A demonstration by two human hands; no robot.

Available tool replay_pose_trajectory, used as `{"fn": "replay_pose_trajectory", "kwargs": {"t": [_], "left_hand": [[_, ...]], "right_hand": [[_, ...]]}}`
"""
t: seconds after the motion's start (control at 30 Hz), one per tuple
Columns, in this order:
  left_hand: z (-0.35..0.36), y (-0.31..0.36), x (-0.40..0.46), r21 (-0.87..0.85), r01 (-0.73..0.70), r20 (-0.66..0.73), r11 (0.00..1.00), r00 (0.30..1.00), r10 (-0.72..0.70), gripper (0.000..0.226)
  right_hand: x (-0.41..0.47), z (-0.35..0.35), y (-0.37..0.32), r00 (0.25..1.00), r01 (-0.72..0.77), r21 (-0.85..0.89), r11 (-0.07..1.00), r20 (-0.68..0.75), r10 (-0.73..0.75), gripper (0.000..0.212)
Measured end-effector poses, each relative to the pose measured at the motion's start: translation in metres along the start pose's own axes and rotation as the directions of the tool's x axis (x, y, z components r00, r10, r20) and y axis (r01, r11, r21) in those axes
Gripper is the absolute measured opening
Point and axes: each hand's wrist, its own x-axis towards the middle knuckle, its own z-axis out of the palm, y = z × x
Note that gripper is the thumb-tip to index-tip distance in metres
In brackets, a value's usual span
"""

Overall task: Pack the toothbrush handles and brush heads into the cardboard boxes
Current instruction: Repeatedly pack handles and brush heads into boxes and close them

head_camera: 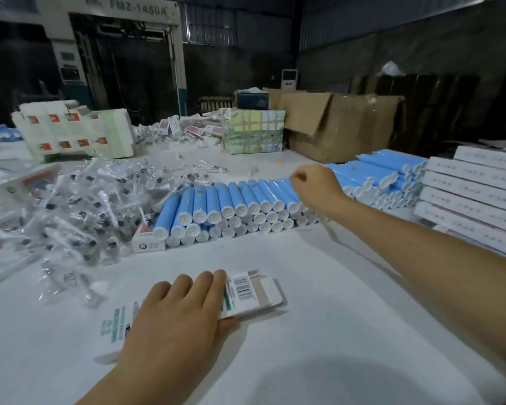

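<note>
Head view, left hand: fingers fairly straight, lying flat on a small cardboard box; thumb tucked against the box's near edge; the hand pins the box to the tabletop
Head view, cardboard box: white with green print and a barcode; lies flat under the left hand; open end flap juts out beyond the fingertips, toward the right arm
Head view, right hand: reached forward, fingers curled, pinching the far end of one blue handle in the top row of the stack
Head view, toothbrush handles: blue cylinders with white end caps, stacked in rows ahead of the left hand and beneath the right hand; a second heap lies just beyond the right hand
Head view, brush heads: loose pile in clear wrappers, ahead and outward of the left hand, touching the handle stack's left end
Head view, flat white boxes: stacked outward of the right forearm
Head view, brown cartons: far beyond the right hand
</note>
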Motion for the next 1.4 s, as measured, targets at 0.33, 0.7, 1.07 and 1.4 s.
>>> {"fn": "replay_pose_trajectory", "kwargs": {"t": [0.33, 0.7, 1.07, 1.4], "left_hand": [[0.012, -0.001, 0.008, 0.008, 0.013, 0.055, 1.0, 0.998, -0.013, 0.068], [-0.001, -0.002, 0.004, 0.029, 0.055, 0.167, 0.998, 0.984, -0.059, 0.066], [-0.009, 0.002, 0.004, 0.12, 0.204, 0.186, 0.972, 0.957, -0.224, 0.073], [-0.007, 0.001, -0.003, 0.078, 0.2, 0.156, 0.977, 0.965, -0.21, 0.068]], "right_hand": [[0.095, 0.017, 0.046, 0.976, 0.0, -0.731, 0.682, 0.148, 0.158, 0.021], [0.061, -0.036, 0.012, 0.97, -0.24, 0.055, 0.969, 0.053, 0.237, 0.052], [-0.121, 0.014, -0.012, 0.953, -0.265, 0.871, 0.413, 0.173, 0.247, 0.054], [-0.143, 0.04, -0.014, 0.92, -0.379, 0.784, 0.492, 0.26, 0.294, 0.022]]}}
